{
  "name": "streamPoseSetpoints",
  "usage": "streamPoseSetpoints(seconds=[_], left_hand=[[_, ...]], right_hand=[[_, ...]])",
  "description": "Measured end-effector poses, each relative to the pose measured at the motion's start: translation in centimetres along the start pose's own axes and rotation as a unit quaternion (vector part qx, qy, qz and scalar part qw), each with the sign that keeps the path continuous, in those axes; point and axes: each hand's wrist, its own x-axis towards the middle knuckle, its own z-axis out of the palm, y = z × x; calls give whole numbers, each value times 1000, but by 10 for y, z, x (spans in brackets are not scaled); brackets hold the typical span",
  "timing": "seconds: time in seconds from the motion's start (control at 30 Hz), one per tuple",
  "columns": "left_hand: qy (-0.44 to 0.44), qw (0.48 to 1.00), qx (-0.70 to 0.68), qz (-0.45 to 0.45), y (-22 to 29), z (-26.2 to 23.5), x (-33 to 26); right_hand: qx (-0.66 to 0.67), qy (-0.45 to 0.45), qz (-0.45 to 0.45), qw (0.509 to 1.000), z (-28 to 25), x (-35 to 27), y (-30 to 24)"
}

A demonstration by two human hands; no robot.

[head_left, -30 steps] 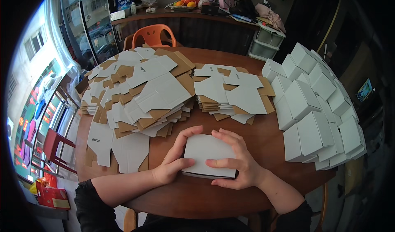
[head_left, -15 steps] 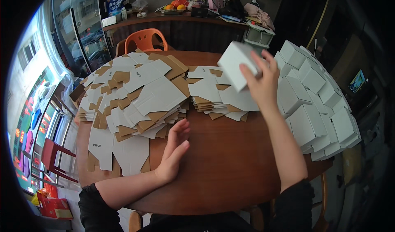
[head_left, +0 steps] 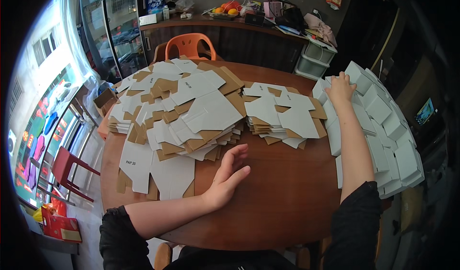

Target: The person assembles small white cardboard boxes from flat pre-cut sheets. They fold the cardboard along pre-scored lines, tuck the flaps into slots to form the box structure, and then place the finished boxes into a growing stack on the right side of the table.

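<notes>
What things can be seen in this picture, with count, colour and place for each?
round wooden table: one, brown, centre
flat unfolded cardboard box blanks: many, white and brown, heaped on the table's left and middle
folded white cardboard boxes: many, white, stacked along the table's right edge
orange plastic chair: one, orange, behind the table
dark wooden counter: one, far wall, with fruit and clutter
clear plastic drawer unit: one, right of the counter
left hand: open, resting on the table
right hand: on the folded boxes
</notes>
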Motion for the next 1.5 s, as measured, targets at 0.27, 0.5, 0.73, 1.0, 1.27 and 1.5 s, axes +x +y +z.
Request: streamPoseSetpoints(seconds=[0.27, 0.5, 0.73, 1.0, 1.27, 1.5], left_hand=[[-12, 1000, -5, 9, -7, -1, 3], [-9, 1000, -12, 8, -7, 1, 4], [6, 1000, -8, 7, -7, -2, 1], [8, 1000, -7, -3, -6, -2, 2], [57, 998, -18, 8, -12, 1, 5], [-27, 922, -373, -104, -26, -26, 4]], right_hand=[[-91, 98, -27, 991, 7, -10, 20], [-49, 91, -38, 994, -4, -38, 18], [343, -132, -222, 903, -21, -146, -34], [343, -29, -273, 898, -4, -181, -8], [483, 164, -86, 856, -26, -206, 20], [288, 319, -448, 784, -42, -221, 15]])
